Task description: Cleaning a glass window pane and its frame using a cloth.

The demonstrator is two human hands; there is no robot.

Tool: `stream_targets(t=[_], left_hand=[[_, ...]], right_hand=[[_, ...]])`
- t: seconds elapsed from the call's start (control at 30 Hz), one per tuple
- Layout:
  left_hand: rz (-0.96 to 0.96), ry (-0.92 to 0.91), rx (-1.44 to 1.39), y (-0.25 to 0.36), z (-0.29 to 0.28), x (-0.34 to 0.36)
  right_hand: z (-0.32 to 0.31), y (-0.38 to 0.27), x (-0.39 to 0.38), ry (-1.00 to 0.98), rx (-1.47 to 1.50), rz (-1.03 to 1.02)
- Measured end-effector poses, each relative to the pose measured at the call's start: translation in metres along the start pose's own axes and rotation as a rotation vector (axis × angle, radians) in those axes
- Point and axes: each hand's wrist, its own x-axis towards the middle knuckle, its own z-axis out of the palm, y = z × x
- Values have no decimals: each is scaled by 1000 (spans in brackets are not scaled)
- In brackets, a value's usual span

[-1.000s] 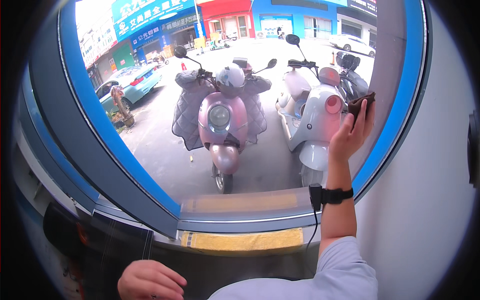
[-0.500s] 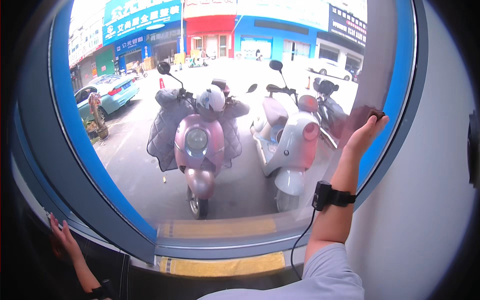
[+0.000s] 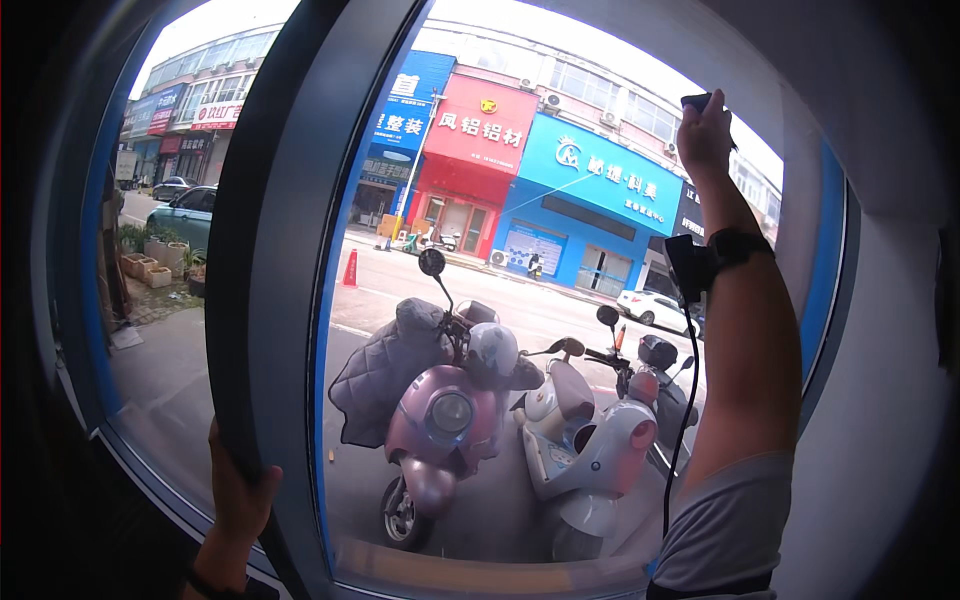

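Outside, above and right of my left hand (image 3: 240, 495): one pink scooter (image 3: 408, 425), round headlamp (image 3: 450, 411), grey quilted cover (image 3: 375, 370), white helmet (image 3: 492, 355) over the lamp; farther up, one red cone (image 3: 350, 270). Above the same hand: one teal car (image 3: 185, 222), planters (image 3: 157, 277) near it. Below my right hand (image 3: 707, 130), to its left: one white scooter (image 3: 610, 460); one white car (image 3: 648, 308). Left of it: one blue shopfront (image 3: 545, 195), one red (image 3: 465, 185).

I observe, on the right arm (image 3: 748, 390), a grey short sleeve (image 3: 728, 515), a black strap (image 3: 740, 246) and a black box-shaped module (image 3: 686, 268) with a thin black cable (image 3: 672, 470). The left wrist (image 3: 226, 555) carries a dark band (image 3: 215, 590).
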Motion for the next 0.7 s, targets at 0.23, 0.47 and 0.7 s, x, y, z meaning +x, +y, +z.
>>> stream_targets(t=[0.23, 0.47, 0.7], left_hand=[[-52, 47, -53, -11, 11, -8], [23, 75, 262, -5, 5, -4], [-109, 19, 115, -33, 13, -28]], right_hand=[[70, -234, 24, 5, 152, -394], [122, -289, 39, 106, 53, -737], [75, -164, 65, -20, 113, -647]])
